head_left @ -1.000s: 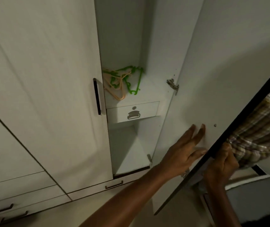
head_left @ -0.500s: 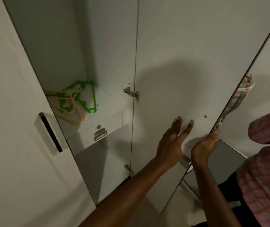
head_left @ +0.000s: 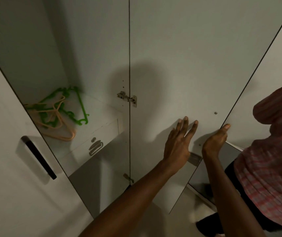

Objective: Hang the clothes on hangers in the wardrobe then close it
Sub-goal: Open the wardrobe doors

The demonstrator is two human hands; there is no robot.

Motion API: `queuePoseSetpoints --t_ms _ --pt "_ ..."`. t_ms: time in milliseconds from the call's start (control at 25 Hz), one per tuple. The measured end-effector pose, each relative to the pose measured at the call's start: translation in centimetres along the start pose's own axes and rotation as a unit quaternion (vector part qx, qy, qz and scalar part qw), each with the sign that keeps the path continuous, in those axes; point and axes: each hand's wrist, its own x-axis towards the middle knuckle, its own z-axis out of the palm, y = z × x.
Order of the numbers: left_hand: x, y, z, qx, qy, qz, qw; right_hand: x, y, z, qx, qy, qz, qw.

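- The wardrobe fills most of the view, its middle section standing open and dim inside.
- The open door is swung out to the right on a metal hinge; its inner face is towards the camera.
- The closed door on the left carries a dark handle.
- A pink checked shirt shows at the right edge, on the person's body.
- The left hand lies flat on the open door's inner face, fingers straight and spread, grasping nothing.
- The right hand grips the open door's outer edge, fingers wrapped behind it, thumb up along the edge.
- Green and orange hangers lie in a tangled heap on the shelf above a small drawer.
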Motion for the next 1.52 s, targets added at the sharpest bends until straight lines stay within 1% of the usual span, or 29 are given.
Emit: queuePoseSetpoints --t_ms 80,160,240,320,400,560,720,800,920,1040,1240,1400,1520 --pt "0.3 -0.1 0.0 0.001 -0.008 0.004 1.000 0.7 0.8 0.0 0.019 0.006 0.006 1.000" --pt "0.6 0.0 0.0 -0.001 -0.019 0.008 1.000 1.1 0.5 0.5 0.003 0.019 0.008 1.000" --pt "0.8 -0.2 0.0 0.001 -0.023 0.011 1.000 1.4 1.0 0.5 0.013 0.026 -0.001 1.000" --pt "1.2 -0.4 0.3 0.001 -0.024 0.012 1.000 2.2 1.4 0.4 -0.017 0.028 -0.005 0.999" --pt "1.5 -0.6 0.3 -0.001 -0.023 0.014 1.000 2.4 1.1 0.5 -0.019 0.020 0.003 1.000" --pt "2.1 -0.5 0.4 -0.007 -0.026 0.015 1.000 3.0 0.5 0.8 -0.002 0.004 -0.008 1.000" --pt "2.6 -0.6 0.8 -0.001 -0.021 0.016 1.000 2.8 -1.1 1.2 0.033 -0.016 0.017 0.999" --pt "2.9 -0.5 1.0 0.005 -0.019 0.016 1.000 3.3 -0.8 1.3 0.051 -0.017 0.014 0.998" --pt "3.2 -0.5 1.0 0.002 -0.019 0.007 1.000 4.5 0.5 1.2 0.043 -0.019 0.005 0.999" --pt "3.5 -0.5 1.0 0.005 -0.023 0.002 1.000 6.1 2.0 1.0 0.026 -0.027 0.009 0.999" --pt "3.8 -0.3 0.7 -0.002 -0.021 -0.003 1.000 7.6 3.7 0.9 -0.021 -0.014 0.017 1.000" --pt "3.0 -0.4 -0.6 -0.025 0.021 -0.011 0.999 7.1 3.8 0.8 -0.080 0.028 -0.002 0.996" --pt "1.2 -1.9 -1.2 -0.033 0.057 -0.056 0.996 6.8 6.2 -0.1 -0.131 0.067 -0.010 0.989"
